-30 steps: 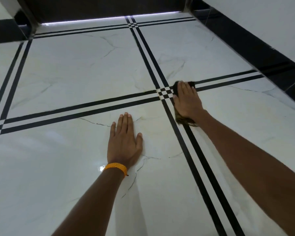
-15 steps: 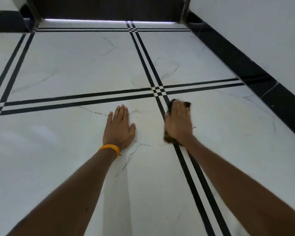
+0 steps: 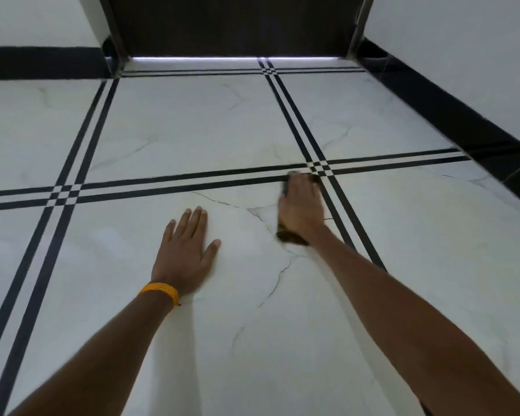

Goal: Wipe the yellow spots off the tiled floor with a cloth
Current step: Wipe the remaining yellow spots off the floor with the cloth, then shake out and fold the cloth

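A dark cloth (image 3: 291,237) lies flat on the white marble-look tiled floor (image 3: 192,136). My right hand (image 3: 300,205) presses down on it, and only its near and far edges stick out. The hand and cloth sit just left of the black double-stripe crossing (image 3: 319,168). My left hand (image 3: 186,250) rests flat on the same tile with fingers spread, an orange band (image 3: 159,291) on its wrist. No yellow spots show on the floor around the cloth; a faint yellowish tint sits by the crossing.
Black double stripes (image 3: 72,192) divide the floor into large tiles. A dark door (image 3: 231,22) closes the far end, with light under it. White walls with black skirting (image 3: 451,121) run along the right and the far left.
My right hand slid the cloth from the stripe crossing toward me, then left and forward onto the near-left tile. The left hand stayed planted. The camera tilted up toward the door.
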Tool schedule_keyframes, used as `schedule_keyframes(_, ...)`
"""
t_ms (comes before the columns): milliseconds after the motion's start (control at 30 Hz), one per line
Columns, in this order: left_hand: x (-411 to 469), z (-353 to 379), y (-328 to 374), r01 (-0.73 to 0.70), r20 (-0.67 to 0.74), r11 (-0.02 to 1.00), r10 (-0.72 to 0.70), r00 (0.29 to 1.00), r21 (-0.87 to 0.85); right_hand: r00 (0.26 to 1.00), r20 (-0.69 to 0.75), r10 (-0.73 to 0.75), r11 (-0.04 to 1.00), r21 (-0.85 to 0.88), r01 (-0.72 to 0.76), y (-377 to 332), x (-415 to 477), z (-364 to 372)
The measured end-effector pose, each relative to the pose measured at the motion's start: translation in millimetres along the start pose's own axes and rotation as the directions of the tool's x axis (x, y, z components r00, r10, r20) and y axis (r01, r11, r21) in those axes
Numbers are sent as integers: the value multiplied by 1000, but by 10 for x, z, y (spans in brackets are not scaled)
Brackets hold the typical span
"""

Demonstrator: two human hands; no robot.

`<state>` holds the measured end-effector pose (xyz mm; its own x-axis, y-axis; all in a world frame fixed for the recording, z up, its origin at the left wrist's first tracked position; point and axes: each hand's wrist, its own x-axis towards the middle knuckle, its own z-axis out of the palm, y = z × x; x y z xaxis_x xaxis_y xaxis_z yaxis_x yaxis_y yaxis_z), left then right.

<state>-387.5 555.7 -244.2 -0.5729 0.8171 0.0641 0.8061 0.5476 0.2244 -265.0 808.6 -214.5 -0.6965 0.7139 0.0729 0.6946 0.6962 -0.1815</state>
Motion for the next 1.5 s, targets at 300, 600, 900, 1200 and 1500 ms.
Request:
schedule_keyframes(300, 10, -12, 31, -1, -7, 1000, 1, 1000, -10, 990, 15, 142, 988, -57, -141, 326, 192, -40)
schedule_keyframes(600, 11, -27, 6, -10, -9, 1000, 10, 1000, 2, 942, 70, -329, 944, 53, 326, -269, -759, 153)
schedule_keyframes(900, 27, -40, -5, 3, 21, 1000, -3, 1000, 13, 979, 43, -197, 979, 64, 194, -348, -461, 162)
schedule_keyframes(1200, 115, -248, 293, 113, 177, 968, -155, 972, 224, 987, 54, -151, 874, 473, 107, -12, -1250, -186)
schedule_keyframes(1500, 39, -721, 667, 286, 382, 958, -250, 890, -39, 888, 299, 349, 684, 566, -459, -149, -1207, -400)
